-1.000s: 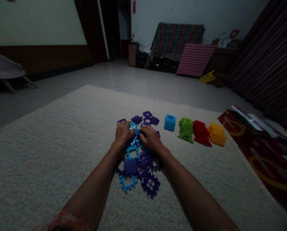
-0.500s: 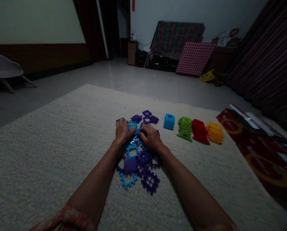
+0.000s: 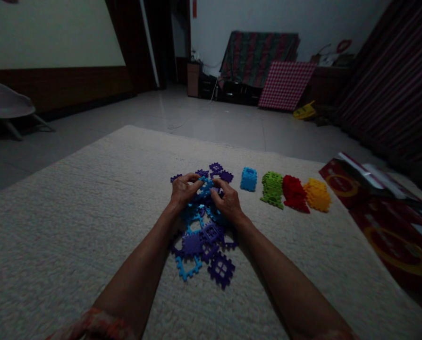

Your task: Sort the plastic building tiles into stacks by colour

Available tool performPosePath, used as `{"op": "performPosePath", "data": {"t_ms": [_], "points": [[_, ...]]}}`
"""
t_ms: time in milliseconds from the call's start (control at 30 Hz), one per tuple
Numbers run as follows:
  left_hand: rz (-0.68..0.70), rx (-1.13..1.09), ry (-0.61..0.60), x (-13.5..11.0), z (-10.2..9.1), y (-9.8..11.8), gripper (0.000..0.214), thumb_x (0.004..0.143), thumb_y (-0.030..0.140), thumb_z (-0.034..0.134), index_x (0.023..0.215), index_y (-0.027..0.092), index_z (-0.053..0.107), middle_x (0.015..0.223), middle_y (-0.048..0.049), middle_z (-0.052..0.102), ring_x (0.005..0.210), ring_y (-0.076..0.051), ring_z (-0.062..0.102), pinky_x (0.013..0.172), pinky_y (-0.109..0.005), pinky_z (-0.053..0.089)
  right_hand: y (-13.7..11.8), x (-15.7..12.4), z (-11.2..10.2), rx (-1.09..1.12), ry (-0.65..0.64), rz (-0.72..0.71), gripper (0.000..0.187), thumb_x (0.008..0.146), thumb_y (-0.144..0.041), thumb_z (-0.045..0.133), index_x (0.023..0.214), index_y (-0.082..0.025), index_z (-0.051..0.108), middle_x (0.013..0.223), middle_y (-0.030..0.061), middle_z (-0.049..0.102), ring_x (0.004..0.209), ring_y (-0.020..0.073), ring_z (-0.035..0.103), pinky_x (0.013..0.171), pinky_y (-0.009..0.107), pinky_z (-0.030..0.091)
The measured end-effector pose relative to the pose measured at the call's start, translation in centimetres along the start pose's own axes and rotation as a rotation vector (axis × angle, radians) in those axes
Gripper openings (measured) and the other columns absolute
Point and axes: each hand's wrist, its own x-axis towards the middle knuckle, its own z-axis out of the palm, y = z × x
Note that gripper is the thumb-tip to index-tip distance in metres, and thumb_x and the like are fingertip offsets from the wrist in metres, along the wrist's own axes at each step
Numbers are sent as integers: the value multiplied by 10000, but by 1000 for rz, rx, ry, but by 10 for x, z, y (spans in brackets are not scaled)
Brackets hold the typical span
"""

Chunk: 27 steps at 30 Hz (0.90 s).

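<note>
My left hand (image 3: 184, 191) and my right hand (image 3: 228, 199) face each other over a loose heap of toothed plastic building tiles. Between them is a blue tile (image 3: 206, 185), pinched by the fingers of both hands; whether more than one tile is held I cannot make out. Below the hands lie a solid purple tile (image 3: 192, 244), a purple window tile (image 3: 221, 269) and an open blue frame tile (image 3: 188, 268). Several more purple tiles (image 3: 215, 167) lie just past my fingers. The tiles right under my palms are partly hidden.
Right of the heap stand a blue stack (image 3: 248, 179), a green stack (image 3: 272, 189), a red stack (image 3: 295, 193) and a yellow stack (image 3: 316, 194) of tiles. A pale quilted mat (image 3: 90, 198) lies underneath. Dark red boxes (image 3: 381, 222) are at the right edge, a chair (image 3: 9, 101) at far left.
Both hands have come up slightly from the heap and now hold a blue tile between them. The lower tiles and the coloured stacks have stayed put.
</note>
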Motion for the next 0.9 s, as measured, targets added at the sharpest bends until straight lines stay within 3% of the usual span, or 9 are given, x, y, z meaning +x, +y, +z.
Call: {"op": "performPosePath", "data": {"t_ms": [133,267,367,500,667,767,900], "points": [[69,-86,-9,-3,3,5,160,753,285,688,863,213,779,882,-21,782,877,-207,719,861,-322,548,-6,6,-5,56,51,17,207,870,-292,571,1030,-212,673,1020,69,742,963,229,690,912,386,543],[105,-76,-12,-6,4,10,259,791,336,685,997,204,771,1013,-60,778,920,-216,715,869,-335,552,-9,10,-12,36,142,2,169,878,-302,552,971,-209,658,925,58,723,853,211,674,823,364,556],[15,-152,-71,-6,6,13,349,801,415,685,1053,182,748,988,-83,772,861,-222,724,812,-337,564,-9,10,-16,-50,204,-84,142,890,-276,522,921,-210,643,878,64,702,831,215,652,810,371,544],[-193,-505,-233,-6,7,16,399,819,476,651,1024,139,708,968,-111,761,818,-222,735,753,-338,565,-5,10,-17,-88,201,-166,128,906,-235,512,932,-223,636,939,74,703,911,230,652,872,397,533],[-317,-731,-227,-9,6,23,544,624,293,800,1127,129,672,948,-80,743,772,-174,708,717,-287,546,4,8,-14,-74,162,-288,142,871,-161,531,960,-223,622,1021,90,687,1021,242,641,927,420,528],[-298,-723,-201,-10,7,24,542,560,197,772,1092,144,686,878,-35,722,733,-146,667,661,-252,523,5,6,-12,-87,109,-296,168,851,-162,562,998,-222,616,1130,112,661,1107,253,618,970,446,518],[-274,-691,-196,-10,9,22,444,580,183,685,1023,160,688,809,-11,695,666,-124,628,616,-240,501,3,4,-11,-100,62,-287,245,827,-164,575,1061,-224,615,1253,129,622,1197,272,582,1030,481,486]]}}
